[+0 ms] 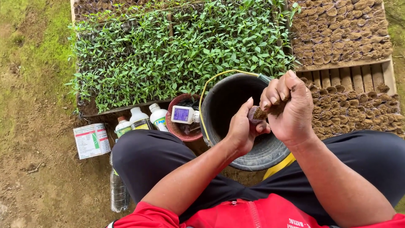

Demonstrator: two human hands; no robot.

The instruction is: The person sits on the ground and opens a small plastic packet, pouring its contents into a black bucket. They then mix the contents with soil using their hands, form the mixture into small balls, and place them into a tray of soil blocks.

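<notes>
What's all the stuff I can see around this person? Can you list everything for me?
Seedling bed: one, dense green, top centre.
Soil-filled seedling pots: many, brown, in rows on the right.
Wooden slatted tray: one, pale wood, right, partly bare.
Bucket: one, black with a yellow wire handle, between the knees.
Small basket: one, red, left of the bucket.
White container with purple label: one, lying in the basket.
White bottles: three, standing left of the basket.
Clear plastic bottle: one, lying by the left leg.
Paper packet: one, white and red, on the ground, left.
Left hand: holds a small soil pot over the bucket.
Right hand: soil-smeared, pressing on that pot.
</notes>
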